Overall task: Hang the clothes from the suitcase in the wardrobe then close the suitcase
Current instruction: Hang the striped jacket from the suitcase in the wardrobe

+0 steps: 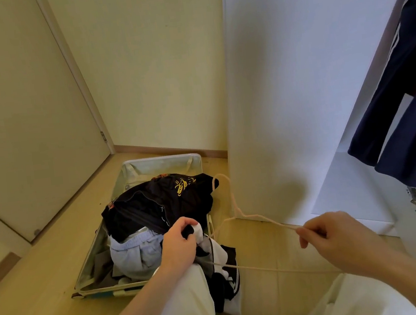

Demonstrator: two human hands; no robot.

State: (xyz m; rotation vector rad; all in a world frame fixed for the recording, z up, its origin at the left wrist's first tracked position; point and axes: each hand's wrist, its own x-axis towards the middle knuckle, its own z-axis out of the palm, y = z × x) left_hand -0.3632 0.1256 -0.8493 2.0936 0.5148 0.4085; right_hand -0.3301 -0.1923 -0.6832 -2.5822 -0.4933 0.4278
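Open suitcase (136,170) is lying on bare floor (47,279) left of wardrobe (285,96); inside, black shirt (155,204) is piled, black-white garment (212,250) is being gripped by left hand (179,241), hanger (235,206) being pinched by right hand (332,236)

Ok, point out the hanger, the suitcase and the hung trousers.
hanger (236,207): head view, neck below the hook.
suitcase (160,160): head view, far rim.
trousers (401,88): head view, upper leg, in the wardrobe.
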